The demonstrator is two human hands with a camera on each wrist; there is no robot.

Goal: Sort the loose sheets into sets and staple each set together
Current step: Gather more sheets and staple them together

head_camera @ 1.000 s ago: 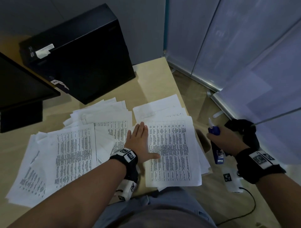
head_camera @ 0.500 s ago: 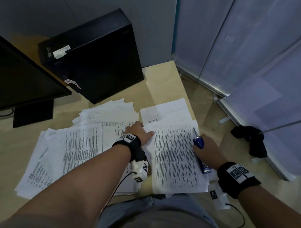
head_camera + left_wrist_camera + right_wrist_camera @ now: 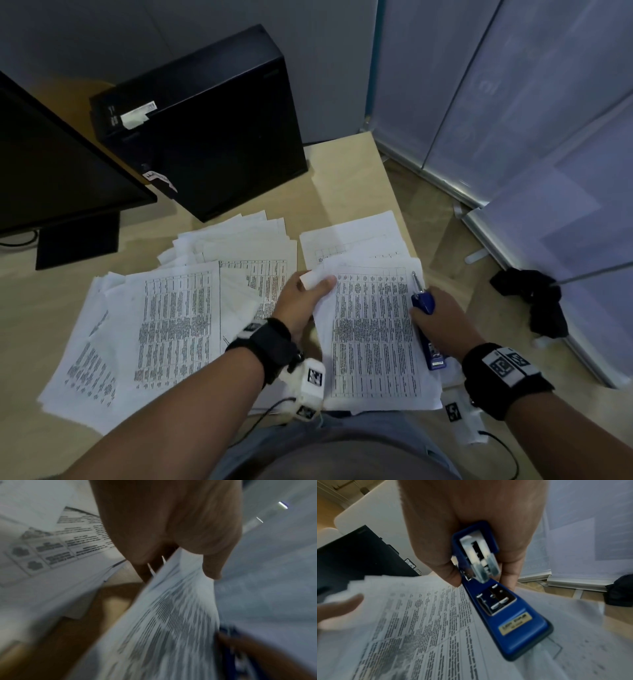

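Observation:
A stack of printed sheets lies at the desk's right edge. My left hand pinches its upper left corner, thumb on top, and lifts that corner off the desk; the left wrist view shows the sheets bent between thumb and fingers. My right hand grips a blue stapler over the stack's right side. In the right wrist view the stapler hangs with its mouth open above the printed page. A wider spread of loose sheets covers the desk to the left.
A black computer case stands at the back of the wooden desk. A black monitor is at the left. The desk's right edge runs just beside the stack, with floor and a black cloth beyond. Grey panels stand at right.
My left hand went from lying flat beside the stack to pinching and lifting its upper left corner. My right hand brought the stapler from off the desk's edge onto the stack's right side.

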